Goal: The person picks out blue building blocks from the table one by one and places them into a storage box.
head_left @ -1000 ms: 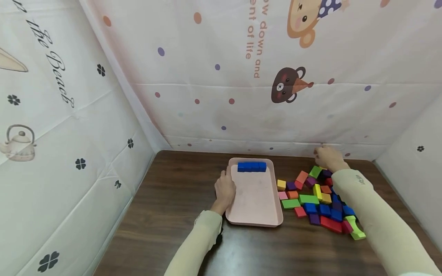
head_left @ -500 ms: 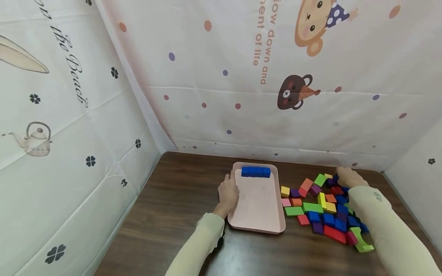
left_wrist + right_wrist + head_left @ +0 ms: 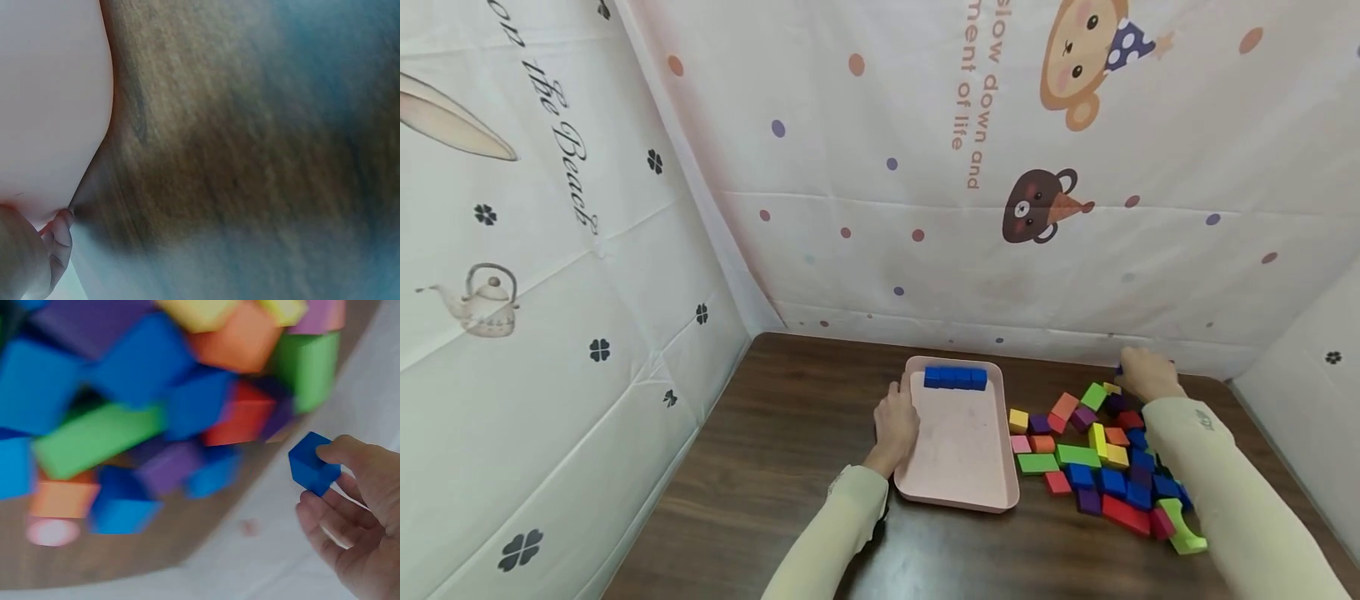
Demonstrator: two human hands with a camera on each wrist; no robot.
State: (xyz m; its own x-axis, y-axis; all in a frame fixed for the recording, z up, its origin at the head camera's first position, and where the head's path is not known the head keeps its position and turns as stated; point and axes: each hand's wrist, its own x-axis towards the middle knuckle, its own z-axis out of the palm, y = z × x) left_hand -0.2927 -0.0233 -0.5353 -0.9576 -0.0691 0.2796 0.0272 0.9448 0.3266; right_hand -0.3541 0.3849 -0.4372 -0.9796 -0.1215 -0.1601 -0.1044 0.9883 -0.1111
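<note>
In the right wrist view my right hand [image 3: 356, 500] pinches a blue cube [image 3: 312, 464] between thumb and fingers. The head view has this right hand [image 3: 1150, 375] just behind the pile of blocks, near the table's back edge, with most of the cube hidden. My left hand [image 3: 895, 423] holds the left rim of the pink tray [image 3: 955, 492], fingers along its side. Up close in the left wrist view, the thumb and a finger [image 3: 59, 240] are at the tray's edge. A row of blue cubes [image 3: 955, 378] lies at the tray's far end.
Right of the tray lies a loose pile of coloured blocks, among them a green block [image 3: 1078, 456], a red block [image 3: 1126, 517] and a light-green arch [image 3: 1183, 533]. A printed cloth [image 3: 820, 250] hangs behind the wooden table [image 3: 760, 433].
My right hand first moved right and down to the pile's far corner, then back up and a little left with a blue cube. The left hand has stayed at the tray.
</note>
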